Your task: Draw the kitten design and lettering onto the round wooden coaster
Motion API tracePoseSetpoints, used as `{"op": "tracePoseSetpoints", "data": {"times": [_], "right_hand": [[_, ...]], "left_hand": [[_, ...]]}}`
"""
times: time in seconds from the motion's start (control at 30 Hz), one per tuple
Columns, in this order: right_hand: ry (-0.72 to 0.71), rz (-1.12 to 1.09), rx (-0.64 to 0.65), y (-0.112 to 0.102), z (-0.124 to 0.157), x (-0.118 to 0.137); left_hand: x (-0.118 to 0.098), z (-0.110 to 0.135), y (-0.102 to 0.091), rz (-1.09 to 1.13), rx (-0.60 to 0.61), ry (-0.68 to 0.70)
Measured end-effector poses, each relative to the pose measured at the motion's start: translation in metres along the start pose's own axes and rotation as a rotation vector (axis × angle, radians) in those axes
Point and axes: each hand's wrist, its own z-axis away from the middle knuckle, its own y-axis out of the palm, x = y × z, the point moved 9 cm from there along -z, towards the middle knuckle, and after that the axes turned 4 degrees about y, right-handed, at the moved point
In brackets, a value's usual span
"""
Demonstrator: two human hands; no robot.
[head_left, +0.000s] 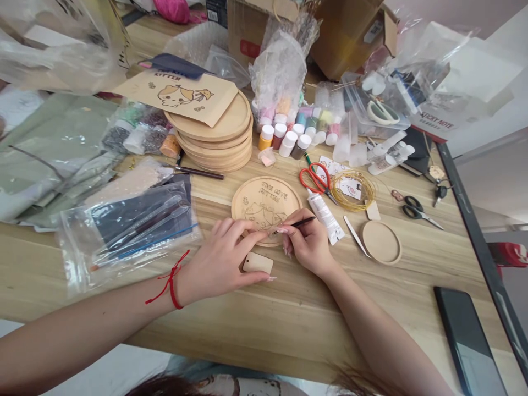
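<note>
A round wooden plate [289, 199] lies flat on the table, with lettering and a cat outline on its face. My left hand [220, 256], a red string at its wrist, lies over the plate's lower left edge. Its fingers are stretched out with the tips on the plate, the thumb apart. Between thumb and fingers a small wooden tag [258, 264] with a hole rests on the table. My right hand [309, 245] is closed in a pinch around a slim dark pen-like tool [304, 221]. The tool's working end is at the plate's lower part, partly hidden by fingers.
Behind stand stacked wooden plates [214, 148] and paint bottles [289, 140]. To the right lie red-handled scissors [317, 179], a white tube [325, 217], a gold wire coil [352, 190], a small round tray [381, 242] and a phone [470, 335]. A plastic bag of brushes [136, 231] lies left.
</note>
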Motion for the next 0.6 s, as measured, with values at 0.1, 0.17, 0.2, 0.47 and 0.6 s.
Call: {"op": "tracePoseSetpoints", "data": {"times": [0.1,0.17,0.2,0.47,0.6], "right_hand": [[0.019,0.006,0.009,0.0009,0.0002,-0.0011],[0.021,0.011,0.009,0.001,0.0005,-0.0009],[0.019,0.012,0.009,0.0011,0.0007,-0.0005],[0.006,-0.019,0.006,0.0013,0.0006,0.002],[0.014,0.007,0.001,0.0007,-0.0005,0.0008]], "left_hand": [[0.0006,0.0001,0.0003,0.005,0.0,-0.006],[0.0007,0.0002,0.0005,0.008,0.003,-0.007],[0.0005,0.0001,0.0006,0.007,0.003,-0.005],[0.0012,-0.0001,0.0007,0.007,-0.002,-0.004],[0.0017,0.0003,0.0007,0.012,-0.003,-0.011]]}}
